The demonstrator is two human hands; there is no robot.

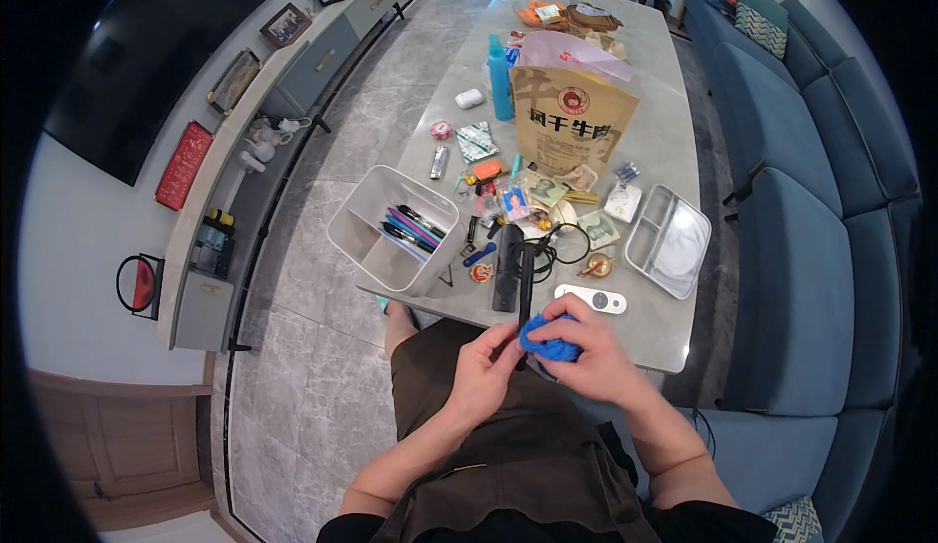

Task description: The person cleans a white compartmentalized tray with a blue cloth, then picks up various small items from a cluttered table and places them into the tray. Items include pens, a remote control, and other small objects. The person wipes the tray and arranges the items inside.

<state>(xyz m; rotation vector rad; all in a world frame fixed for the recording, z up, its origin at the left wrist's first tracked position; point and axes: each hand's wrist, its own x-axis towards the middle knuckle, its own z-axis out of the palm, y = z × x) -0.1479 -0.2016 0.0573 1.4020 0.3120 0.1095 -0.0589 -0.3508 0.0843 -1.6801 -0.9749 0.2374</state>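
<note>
Between my hands, over the table's near edge, a slim black object point(526, 279) stands lengthwise; its kind is unclear. My left hand point(487, 367) pinches its lower part with thumb and fingers. A bunched blue cloth point(551, 339) is gripped in my right hand point(590, 349), pressed against the black object. Just beyond lie a dark remote control point(506, 268), a coiled black cable point(544, 258) and a white remote control point(591, 299). Left of them, a divided white plastic bin point(396, 229) holds several pens point(414, 231).
Banknotes point(599, 229), trinkets and a small white box point(623, 201) crowd the mid-table. A divided clear tray point(668, 241) lies at the right edge. Farther back stand a brown food pouch point(571, 118) and a blue bottle point(500, 77). A blue sofa point(799, 279) flanks the right.
</note>
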